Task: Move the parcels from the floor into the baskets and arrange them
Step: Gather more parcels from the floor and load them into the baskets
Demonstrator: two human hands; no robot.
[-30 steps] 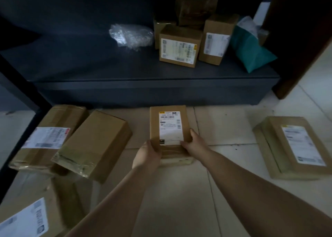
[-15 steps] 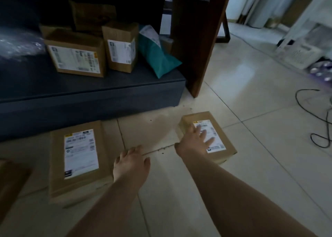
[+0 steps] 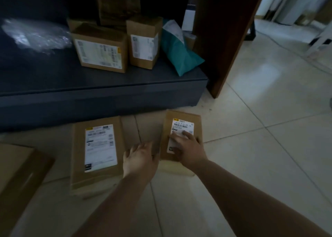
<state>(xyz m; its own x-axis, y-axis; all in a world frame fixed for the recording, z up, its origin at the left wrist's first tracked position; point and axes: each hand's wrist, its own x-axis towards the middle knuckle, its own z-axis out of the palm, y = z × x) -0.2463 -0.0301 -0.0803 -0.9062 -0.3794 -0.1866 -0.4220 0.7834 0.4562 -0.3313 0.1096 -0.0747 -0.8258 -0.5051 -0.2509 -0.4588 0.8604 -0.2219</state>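
Note:
A small brown parcel point(image 3: 181, 117) with a white label lies on the tiled floor, just in front of the dark low shelf point(image 3: 107, 100). My right hand point(image 3: 188, 147) rests flat on its top, fingers spread over the label. At the parcel's near left corner, my left hand point(image 3: 140, 157) curls its fingers against the side. Both hands grip it between them. A larger labelled parcel point(image 3: 97, 147) lies flat just to the left, close to my left hand. The corner of a third brown parcel point(image 3: 19, 174) shows at the lower left.
On the shelf stand several labelled cardboard boxes point(image 3: 100, 51), a teal mailer bag point(image 3: 179, 57) and a clear bubble-wrap bundle point(image 3: 36, 35). A dark wooden post point(image 3: 221, 39) rises right of the shelf. Pale floor tiles point(image 3: 260, 147) stretch to the right.
My hands let go of the larger parcel and went right. The right hand landed on the small parcel and drew it leftwards, and the left hand joined it at the parcel's left side.

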